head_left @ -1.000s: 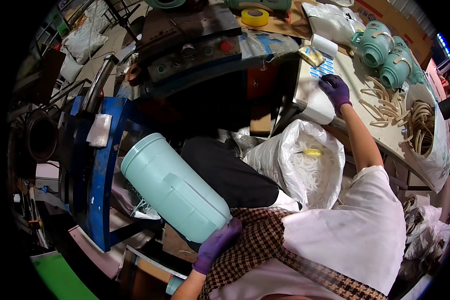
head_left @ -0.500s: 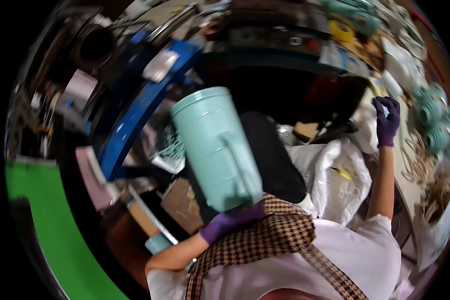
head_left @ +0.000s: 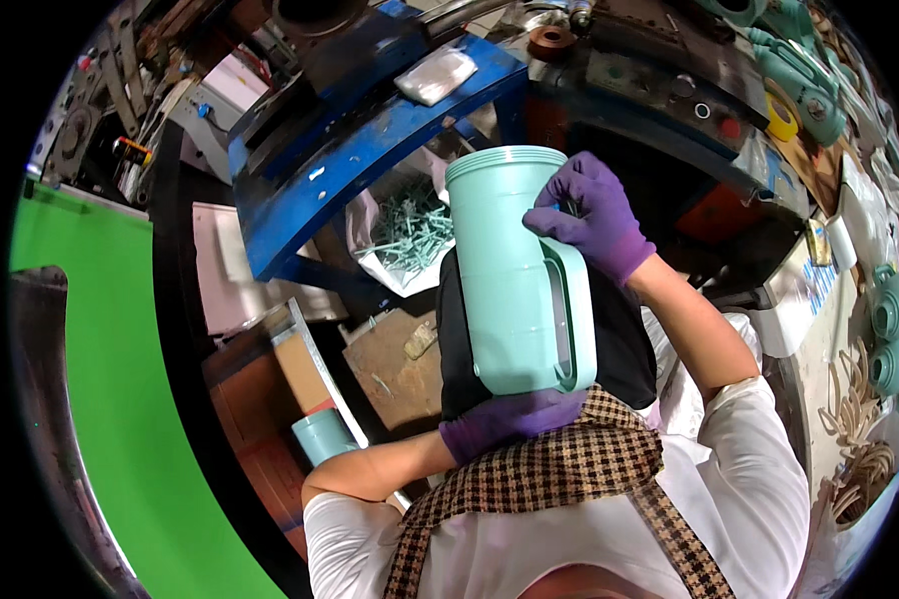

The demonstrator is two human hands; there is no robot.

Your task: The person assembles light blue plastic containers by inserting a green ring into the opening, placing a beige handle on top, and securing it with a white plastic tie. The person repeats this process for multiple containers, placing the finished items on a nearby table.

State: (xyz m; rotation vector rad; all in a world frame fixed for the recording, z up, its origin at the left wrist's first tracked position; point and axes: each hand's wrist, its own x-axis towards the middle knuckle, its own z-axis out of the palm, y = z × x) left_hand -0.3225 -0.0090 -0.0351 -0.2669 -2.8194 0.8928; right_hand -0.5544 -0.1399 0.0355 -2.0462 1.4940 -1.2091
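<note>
A pale teal plastic jug (head_left: 504, 270) with a threaded rim and a long side handle lies across my lap, its rim end pointing away from me. My left hand (head_left: 514, 424), in a purple glove, holds it at the base, and the jug hides part of the fingers. At the upper right of the jug, between rim and handle, is my purple-gloved right hand (head_left: 594, 215). Its thumb and fingers are pinched together against or just over the jug wall; what they hold, if anything, is too small to make out.
A white bag of thin teal plastic scraps (head_left: 410, 235) hangs under a blue metal frame (head_left: 370, 150). On the right-hand bench lie teal jug parts (head_left: 894, 304), yellow tape (head_left: 781, 112) and tan cord (head_left: 849, 409). Another teal piece (head_left: 323, 434) sits beside my left forearm.
My right hand has come from the right-hand bench to the jug's upper side. The jug is more upright in view and turned, with its handle now on the right. My left hand stays at its base.
</note>
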